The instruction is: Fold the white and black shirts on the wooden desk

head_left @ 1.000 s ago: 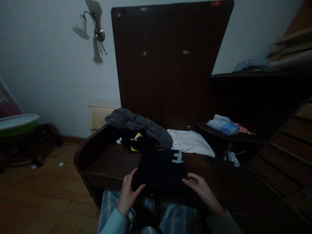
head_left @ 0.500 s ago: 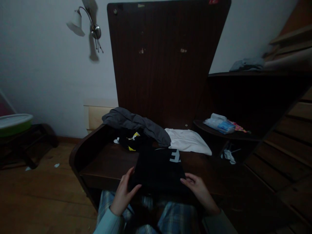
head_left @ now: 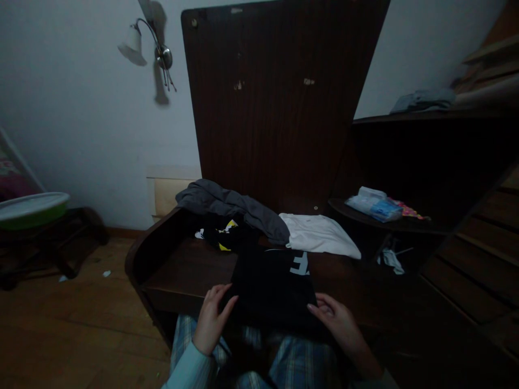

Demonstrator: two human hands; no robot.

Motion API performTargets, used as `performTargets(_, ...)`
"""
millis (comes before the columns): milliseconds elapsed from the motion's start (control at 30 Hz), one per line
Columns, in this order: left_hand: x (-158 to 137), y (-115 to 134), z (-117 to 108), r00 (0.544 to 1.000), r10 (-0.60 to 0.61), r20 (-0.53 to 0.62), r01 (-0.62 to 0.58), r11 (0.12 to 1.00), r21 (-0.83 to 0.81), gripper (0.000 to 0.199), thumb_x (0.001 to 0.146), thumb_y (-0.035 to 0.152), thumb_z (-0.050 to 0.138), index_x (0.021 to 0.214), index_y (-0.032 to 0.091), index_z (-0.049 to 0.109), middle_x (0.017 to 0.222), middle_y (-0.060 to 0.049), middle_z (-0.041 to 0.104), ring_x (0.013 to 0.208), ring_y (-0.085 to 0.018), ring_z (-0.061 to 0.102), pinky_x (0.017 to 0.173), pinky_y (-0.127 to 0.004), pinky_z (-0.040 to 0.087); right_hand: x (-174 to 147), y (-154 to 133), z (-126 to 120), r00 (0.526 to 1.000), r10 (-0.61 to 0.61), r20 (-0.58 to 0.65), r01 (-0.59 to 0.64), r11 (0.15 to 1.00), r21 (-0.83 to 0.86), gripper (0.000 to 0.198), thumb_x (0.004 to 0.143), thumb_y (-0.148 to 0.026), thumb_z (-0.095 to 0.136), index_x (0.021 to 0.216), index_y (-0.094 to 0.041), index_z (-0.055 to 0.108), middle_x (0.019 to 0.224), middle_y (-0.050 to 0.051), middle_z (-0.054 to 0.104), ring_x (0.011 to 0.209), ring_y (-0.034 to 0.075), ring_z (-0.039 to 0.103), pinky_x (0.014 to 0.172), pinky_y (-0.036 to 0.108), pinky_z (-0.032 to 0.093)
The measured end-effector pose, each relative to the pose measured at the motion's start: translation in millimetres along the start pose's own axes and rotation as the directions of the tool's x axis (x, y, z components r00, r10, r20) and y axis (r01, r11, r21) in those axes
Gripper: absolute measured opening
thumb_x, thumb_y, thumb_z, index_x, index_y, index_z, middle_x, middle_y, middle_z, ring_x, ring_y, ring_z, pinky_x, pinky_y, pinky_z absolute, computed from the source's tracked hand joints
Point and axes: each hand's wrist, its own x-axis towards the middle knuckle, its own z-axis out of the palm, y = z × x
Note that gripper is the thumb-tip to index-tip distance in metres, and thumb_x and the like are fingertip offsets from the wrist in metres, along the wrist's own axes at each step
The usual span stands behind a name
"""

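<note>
A folded black shirt (head_left: 271, 292) with pale grey lettering lies at the front of the dark wooden desk (head_left: 178, 270), just above my lap. At its left side, my left hand (head_left: 214, 313) has thumb and fingers on the edge. My right hand (head_left: 334, 319) pinches the right edge near the front corner. Behind the shirt, a crumpled dark garment with yellow and white print (head_left: 223, 235) rests on the desk. A grey garment (head_left: 239, 208) is bunched along the back, beside a folded white shirt (head_left: 320, 235).
A tall dark panel (head_left: 275, 119) rises behind the desk. On the right, a corner shelf (head_left: 344, 210) bears a plastic packet (head_left: 375, 205). A green basin with a pale lid (head_left: 36, 210) stands on a low stand at the left. One wall lamp (head_left: 162, 56) hangs above.
The view has turned slightly left, so everything sits further right in the picture. Both hands stay at the black shirt's sides, and the left thumb and fingers are somewhat closer together.
</note>
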Motion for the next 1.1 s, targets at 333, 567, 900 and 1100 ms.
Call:
performTargets(333,2.3,-4.9,8.3,0.996,-0.027,-0.079,0.039,0.987,0.155,0.032,0.071,0.042,0.053,0.091,0.018,0.061,0.088,-0.006,0.057,0.086,-0.023,0.053,0.08,-0.039,0.045,3.6,4.2,0.7,1.0,0.021,0.013,-0.021,1.0,-0.014,0.042,0.05,-0.045,0.066,0.078,-0.014,0.065,0.058,0.001,0.06,0.054,0.014,0.055,0.051,0.024,0.044)
performTargets(567,2.5,4.4,14.3,0.994,-0.018,-0.109,0.047,0.962,0.27,0.02,0.076,0.034,0.05,0.085,0.02,0.06,0.084,-0.005,0.059,0.083,-0.023,0.053,0.074,-0.037,0.044,2.0,-1.0,2.1,0.997,0.031,0.077,-0.031,1.0,0.001,0.042,0.054,-0.048,0.064,0.079,-0.015,0.065,0.058,0.001,0.059,0.053,0.014,0.054,0.048,0.023,0.042)
performTargets(900,1.5,4.0,19.3,0.984,-0.003,-0.181,0.058,0.953,0.296,0.022,0.076,0.034,0.051,0.09,0.018,0.058,0.09,-0.006,0.06,0.089,-0.023,0.053,0.077,-0.037,0.04,-1.6,-0.4,6.4,0.995,-0.066,-0.071,0.055,0.988,-0.142,0.048,0.056,-0.055,0.056,0.083,-0.016,0.061,0.065,0.003,0.06,0.056,0.015,0.054,0.054,0.026,0.044)
performTargets(1100,2.4,15.9,17.2,0.987,-0.027,-0.159,0.101,0.871,0.481,0.029,0.079,0.039,0.045,0.09,0.016,0.058,0.089,-0.009,0.057,0.086,-0.025,0.051,0.074,-0.036,0.04,-2.7,-4.1,-0.1,0.968,-0.21,-0.136,0.104,0.832,-0.545,0.041,0.063,-0.053,0.053,0.086,-0.02,0.059,0.071,0.003,0.058,0.059,0.016,0.054,0.057,0.028,0.042)
